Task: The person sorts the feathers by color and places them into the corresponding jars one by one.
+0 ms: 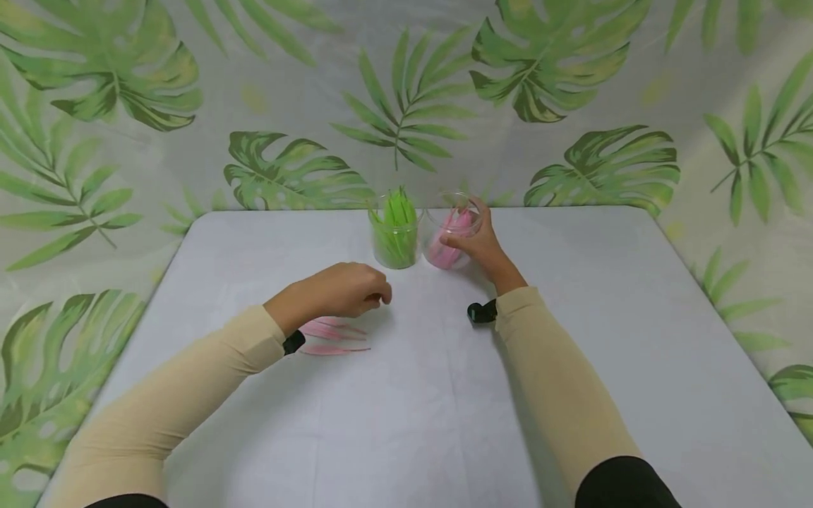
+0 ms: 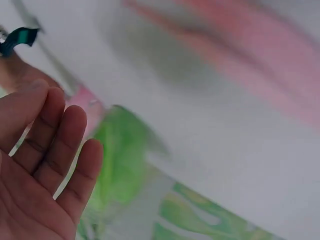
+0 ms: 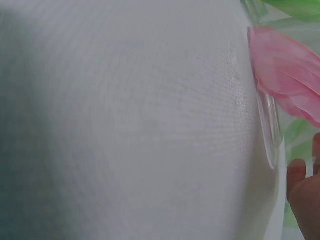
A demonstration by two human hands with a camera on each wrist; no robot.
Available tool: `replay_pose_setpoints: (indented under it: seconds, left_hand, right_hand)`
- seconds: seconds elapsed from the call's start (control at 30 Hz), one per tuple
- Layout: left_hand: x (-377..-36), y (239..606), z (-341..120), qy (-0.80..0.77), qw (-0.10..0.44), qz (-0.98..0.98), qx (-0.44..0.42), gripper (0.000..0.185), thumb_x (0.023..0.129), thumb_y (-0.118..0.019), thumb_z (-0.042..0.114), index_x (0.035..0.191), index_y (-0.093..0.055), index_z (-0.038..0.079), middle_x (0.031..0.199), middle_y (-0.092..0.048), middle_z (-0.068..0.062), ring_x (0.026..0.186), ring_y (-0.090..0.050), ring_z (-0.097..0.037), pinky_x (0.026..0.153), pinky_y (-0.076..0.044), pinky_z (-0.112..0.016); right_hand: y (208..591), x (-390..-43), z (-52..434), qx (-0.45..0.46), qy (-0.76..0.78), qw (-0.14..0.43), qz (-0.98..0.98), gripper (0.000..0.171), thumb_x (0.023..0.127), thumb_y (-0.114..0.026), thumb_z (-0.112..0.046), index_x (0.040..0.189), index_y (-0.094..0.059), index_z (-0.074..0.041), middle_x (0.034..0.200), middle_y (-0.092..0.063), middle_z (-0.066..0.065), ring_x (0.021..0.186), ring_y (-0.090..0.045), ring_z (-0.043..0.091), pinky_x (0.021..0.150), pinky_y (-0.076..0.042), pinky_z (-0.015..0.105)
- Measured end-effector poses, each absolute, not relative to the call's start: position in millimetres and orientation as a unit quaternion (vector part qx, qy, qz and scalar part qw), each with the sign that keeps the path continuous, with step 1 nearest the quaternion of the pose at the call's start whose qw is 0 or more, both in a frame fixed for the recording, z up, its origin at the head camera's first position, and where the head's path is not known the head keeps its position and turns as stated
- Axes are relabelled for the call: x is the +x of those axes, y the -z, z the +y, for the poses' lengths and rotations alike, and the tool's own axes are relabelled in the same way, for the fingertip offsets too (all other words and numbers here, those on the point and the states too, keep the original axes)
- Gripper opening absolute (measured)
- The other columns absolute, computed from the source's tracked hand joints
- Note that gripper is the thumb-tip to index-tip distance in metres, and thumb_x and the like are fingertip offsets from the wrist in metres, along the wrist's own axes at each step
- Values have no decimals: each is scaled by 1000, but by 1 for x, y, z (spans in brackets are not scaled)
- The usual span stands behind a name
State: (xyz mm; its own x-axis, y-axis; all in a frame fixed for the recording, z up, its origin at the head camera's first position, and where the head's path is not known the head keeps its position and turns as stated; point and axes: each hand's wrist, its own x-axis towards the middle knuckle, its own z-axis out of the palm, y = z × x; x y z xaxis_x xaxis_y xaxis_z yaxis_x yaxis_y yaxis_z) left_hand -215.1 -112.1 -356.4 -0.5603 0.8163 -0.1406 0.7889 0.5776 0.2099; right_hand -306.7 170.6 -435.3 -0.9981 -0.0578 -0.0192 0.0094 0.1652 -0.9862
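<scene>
Wrist views are blurred – the right hand [image 1: 480, 243] grips the pink-feather cup [image 1: 449, 233] beside the green-feather cup [image 1: 395, 236], while the left hand [image 1: 346, 289] hovers loosely curled, empty, over loose pink feathers [image 1: 333, 337].

Soft, even light fills the head view — bright, no glare, sharp across the white table [image 1: 571, 339], with only faint shadows beneath the two sleeves. The left wrist view is badly blurred: the pink feathers [image 2: 260, 60] and the green jar [image 2: 122, 160] smear into colour, while the fingers [image 2: 60, 150] stay fairly crisp. The right wrist view is soft too — cloth weave shows mid-frame, its left edge darkening.
</scene>
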Motion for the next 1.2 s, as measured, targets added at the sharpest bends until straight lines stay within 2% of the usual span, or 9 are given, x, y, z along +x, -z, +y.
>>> replay_pose_setpoints:
  seconds: [0.23,0.5,0.7,0.87,1.0,1.2]
  left_hand:
    - [-207,386,-150,-70,116,899,416,14,91,-66,6,96,-75,15,88,-66,5,77,-56,-8,73,-51,-29]
    - [-206,401,-155,-84,100,897,421,14,87,-65,4,87,-71,17,80,-60,7,73,-50,-7,66,-44,-24]
    - [-206,408,-152,-85,109,894,426,14,89,-67,5,86,-70,18,80,-58,8,74,-49,-6,68,-43,-23]
    - [-206,413,-155,-96,115,898,414,16,89,-65,4,86,-70,19,85,-63,9,77,-55,-6,72,-48,-24]
    - [-206,414,-155,-103,113,898,413,16,91,-64,5,90,-73,19,90,-68,8,82,-61,-7,76,-53,-28]
    - [-208,414,-156,-101,97,901,411,15,94,-64,9,99,-75,18,94,-69,6,84,-63,-9,79,-55,-32]
  right_hand:
    - [432,-307,173,-15,646,19,763,103,80,-80,-11,155,-12,-34,162,-19,17,148,-28,35,121,-27,51]
    - [430,-306,174,-3,640,25,768,102,82,-80,-15,155,-11,-35,163,-19,14,148,-27,33,122,-28,52]
    - [429,-305,172,-6,652,35,757,103,82,-78,-11,156,-9,-32,162,-20,15,148,-28,32,122,-28,50]
    - [434,-307,171,-17,654,31,756,104,81,-79,-11,155,-10,-35,162,-20,15,147,-29,33,122,-28,50]
    - [434,-308,170,-15,647,27,762,104,80,-80,-12,155,-11,-35,163,-19,15,148,-28,34,122,-27,52]
    - [435,-308,170,-16,652,30,757,104,80,-78,-10,155,-11,-35,162,-20,15,147,-30,34,122,-28,50]
